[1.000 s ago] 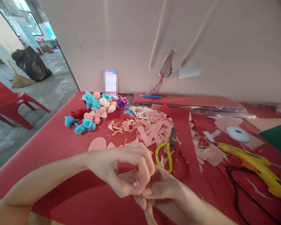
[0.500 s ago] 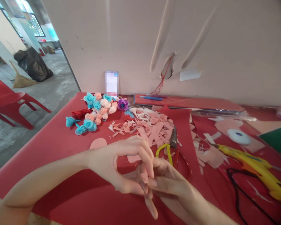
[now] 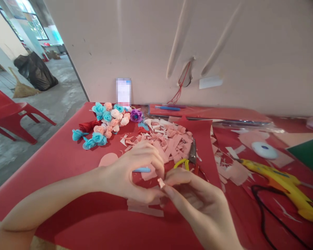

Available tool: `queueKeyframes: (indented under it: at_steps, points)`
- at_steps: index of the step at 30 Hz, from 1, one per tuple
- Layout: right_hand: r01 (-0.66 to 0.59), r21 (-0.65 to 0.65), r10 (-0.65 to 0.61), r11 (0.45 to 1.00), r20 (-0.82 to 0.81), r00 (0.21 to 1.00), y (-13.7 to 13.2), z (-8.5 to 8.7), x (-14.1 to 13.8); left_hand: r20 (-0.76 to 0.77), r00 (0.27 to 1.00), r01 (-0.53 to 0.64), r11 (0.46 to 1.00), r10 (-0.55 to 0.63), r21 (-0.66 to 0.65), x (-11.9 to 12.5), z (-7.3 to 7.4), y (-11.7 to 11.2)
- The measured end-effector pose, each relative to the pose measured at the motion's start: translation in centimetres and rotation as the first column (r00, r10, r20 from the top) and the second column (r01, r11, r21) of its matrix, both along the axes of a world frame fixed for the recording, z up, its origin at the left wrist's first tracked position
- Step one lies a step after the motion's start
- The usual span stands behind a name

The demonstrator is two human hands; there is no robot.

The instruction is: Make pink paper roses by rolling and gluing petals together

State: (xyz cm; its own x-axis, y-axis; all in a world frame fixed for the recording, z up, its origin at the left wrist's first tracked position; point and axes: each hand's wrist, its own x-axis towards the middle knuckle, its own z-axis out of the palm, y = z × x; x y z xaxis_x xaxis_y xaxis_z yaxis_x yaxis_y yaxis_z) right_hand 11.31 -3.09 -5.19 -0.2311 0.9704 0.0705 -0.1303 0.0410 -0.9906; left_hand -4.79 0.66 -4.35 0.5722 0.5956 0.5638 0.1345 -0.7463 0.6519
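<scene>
My left hand (image 3: pixel 131 172) and my right hand (image 3: pixel 195 198) meet low over the red table (image 3: pixel 54 166). Both pinch a small rolled piece of pink paper (image 3: pixel 161 182) between their fingertips. A thin blue stick (image 3: pixel 142 169) shows inside the curl of my left hand's fingers. Loose pink strips (image 3: pixel 144 208) lie on the table just under the hands. Behind the hands lies a heap of pink paper scraps (image 3: pixel 164 140).
Scissors with yellow and red handles (image 3: pixel 190 159) lie beside the scraps. A yellow glue gun (image 3: pixel 279 180) with a black cord is at the right, near a white tape roll (image 3: pixel 264 150). Several paper roses (image 3: pixel 106 121) sit at the back left. A red chair (image 3: pixel 7 116) stands off the table's left.
Both hands have risen slightly and moved away from me. The rolled pink piece now shows between the fingertips, and the blue stick and loose strips have come into view.
</scene>
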Motion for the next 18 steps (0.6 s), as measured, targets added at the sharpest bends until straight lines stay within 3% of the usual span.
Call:
queueKeyframes:
  at_steps: [9, 13, 18]
  points:
    - [0.046, 0.192, -0.065, 0.980, 0.097, 0.993, 0.10, -0.15, 0.10, 0.007, 0.999, -0.033, 0.999, 0.033, 0.023, 0.16, 0.15, -0.20]
    - [0.048, 0.177, -0.070, 0.983, 0.120, 0.990, 0.16, -0.27, 0.09, 0.007, 0.998, -0.059, 0.997, 0.058, 0.052, 0.11, 0.06, -0.24]
    - [0.034, 0.067, -0.041, 0.997, 0.105, 0.994, 0.28, -0.15, -0.07, 0.029, 0.997, -0.071, 0.994, 0.068, 0.089, 0.21, 0.08, -0.22]
